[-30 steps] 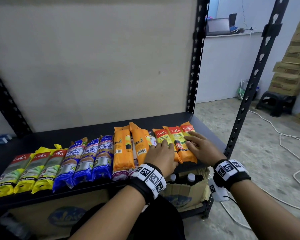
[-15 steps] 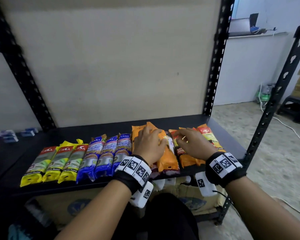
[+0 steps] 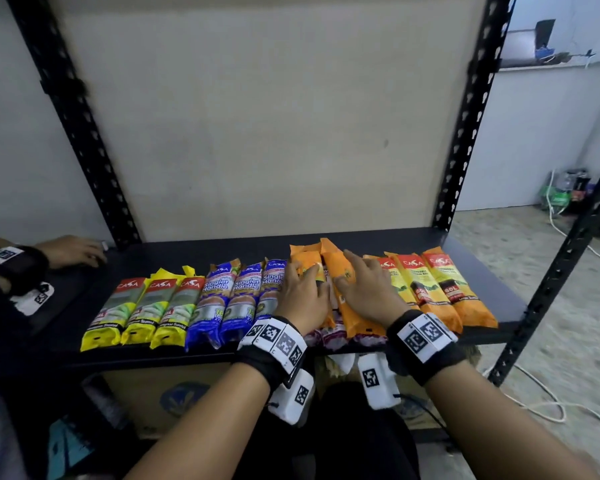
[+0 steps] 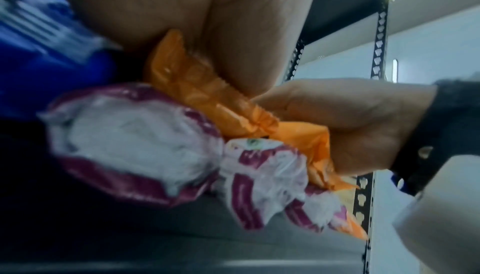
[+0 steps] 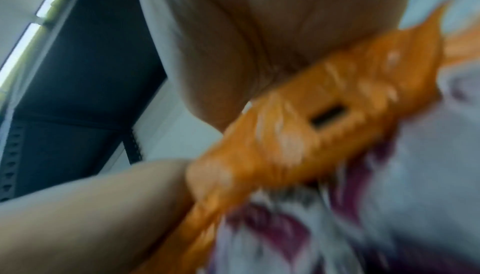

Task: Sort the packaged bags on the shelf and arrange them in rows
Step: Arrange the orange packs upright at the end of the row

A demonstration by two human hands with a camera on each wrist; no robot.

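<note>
Second person's hand (image 3: 71,250) rests on shelf (image 3: 378,237) far left of both grips. Left of left hand (image 3: 303,296): three yellow bags (image 3: 142,310), then three blue bags (image 3: 236,299), last one touching its wrist side. Left hand lies flat, fingers loosely spread, pressing left orange bag (image 3: 307,268), no curl round it. Purple-white bags (image 4: 135,145) poke out under both palms at shelf front edge. Right hand (image 3: 368,292) likewise flat on right orange bag (image 3: 352,313), fingers extended. Right of it: three orange-red bags (image 3: 440,292), side by side, nearest just beside its knuckles.
</note>
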